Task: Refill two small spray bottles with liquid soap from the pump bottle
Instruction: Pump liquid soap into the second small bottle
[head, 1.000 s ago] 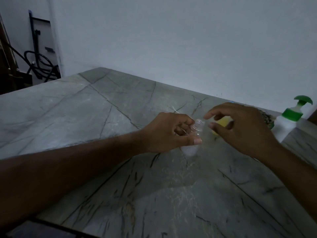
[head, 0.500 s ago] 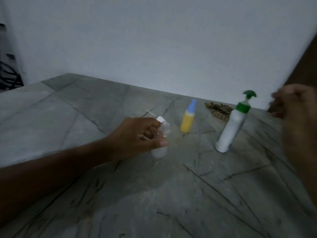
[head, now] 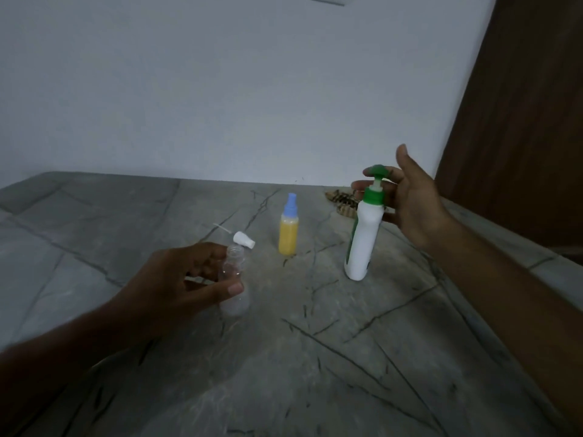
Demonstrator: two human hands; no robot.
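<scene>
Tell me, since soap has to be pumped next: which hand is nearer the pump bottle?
Right. The right hand is open just behind the pump bottle, fingers by its green pump head. The left hand is well off to its left, gripping the clear spray bottle.

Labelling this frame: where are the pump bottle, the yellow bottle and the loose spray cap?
pump bottle (head: 362, 244), head view, white body
yellow bottle (head: 288, 238), head view, yellow body
spray cap (head: 243, 240), head view, white top

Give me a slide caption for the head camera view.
Left hand holds uncapped clear bottle; right hand reaches pump bottle.
</scene>
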